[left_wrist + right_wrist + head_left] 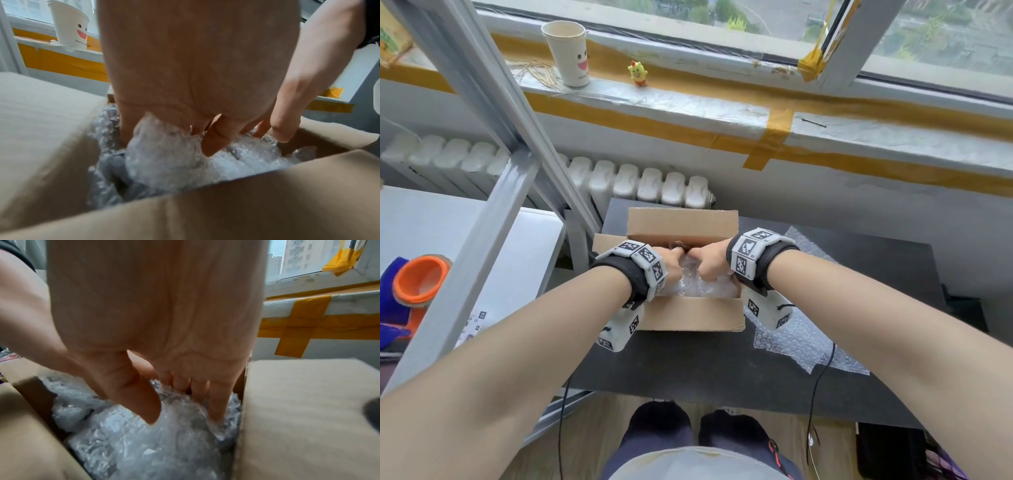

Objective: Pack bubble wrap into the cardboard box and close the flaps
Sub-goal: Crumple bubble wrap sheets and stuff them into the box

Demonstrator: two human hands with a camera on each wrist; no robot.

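Standing over a dark table, a person has both hands down inside an open cardboard box, side by side and nearly touching. The left hand is buried in crumpled bubble wrap that fills the box; in the left wrist view its fingers are curled down into the plastic with a bunch of it gathered against the palm, so it looks clamped on the wrap. The right hand reaches in just beside it; from the right wrist view the fingers run fairly straight down along the box wall, tips sunk into the wrap, with the thumb pressing on top of it, so it is pressing rather than gripping. All four flaps are still up or folded outward: the far one stands up behind the hands, the near one hangs out towards the person. A second, flat sheet of bubble wrap lies on the table just to the right of the box, partly under the right wrist's marker block. On the windowsill behind sit a white paper cup with a smiling face and a small yellow chick toy, well apart from the box. A white radiator runs below the sill, and an orange roll rests on the pale surface at the left.
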